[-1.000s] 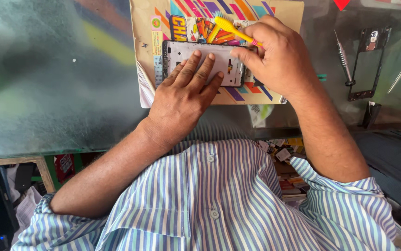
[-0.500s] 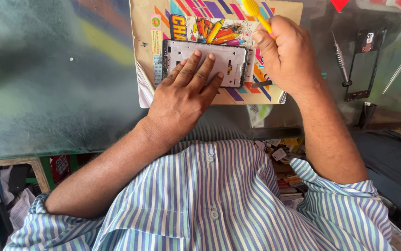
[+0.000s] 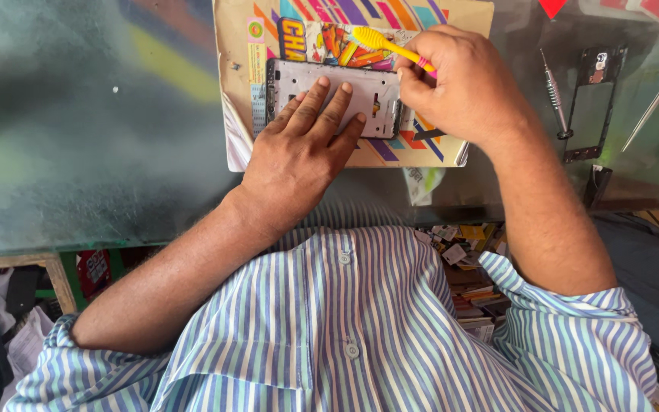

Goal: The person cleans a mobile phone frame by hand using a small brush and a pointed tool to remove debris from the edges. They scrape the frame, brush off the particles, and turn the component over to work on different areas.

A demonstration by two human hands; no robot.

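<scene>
Brushing an opened phone frame at a repair surface

Brushing appears to be under way on a stripped phone frame (image 3: 337, 95), which lies flat and lengthwise on a colourful printed card sheet (image 3: 451, 149) at about 12 o'clock from the person, near the far edge of the glassy surface (image 3: 100, 137). The left hand (image 3: 299, 149) lies palm down with its fingers spread over the frame's lower half, pinning it in place. The right hand (image 3: 459, 84), at 1 o'clock, is closed around the pink handle of a yellow toothbrush (image 3: 379, 40), whose head points toward 10 o'clock and hovers just above the frame's upper edge; whether the bristles touch the frame cannot be told.

Judging by how things lie, the dismantling is already done: the frame shows its bare pale inside with no board or screen visible in it, and a second dark phone part (image 3: 592, 103) rests well apart at 2 o'clock, with a slim screwdriver (image 3: 554, 99) just beside it. Cleaning looks to be in its middle stretch, since the left hand covers much of the frame and that area is not yet reachable by the brush. Nothing in view suggests that reassembly has begun. A striped shirt (image 3: 360, 328) fills the foreground.
</scene>
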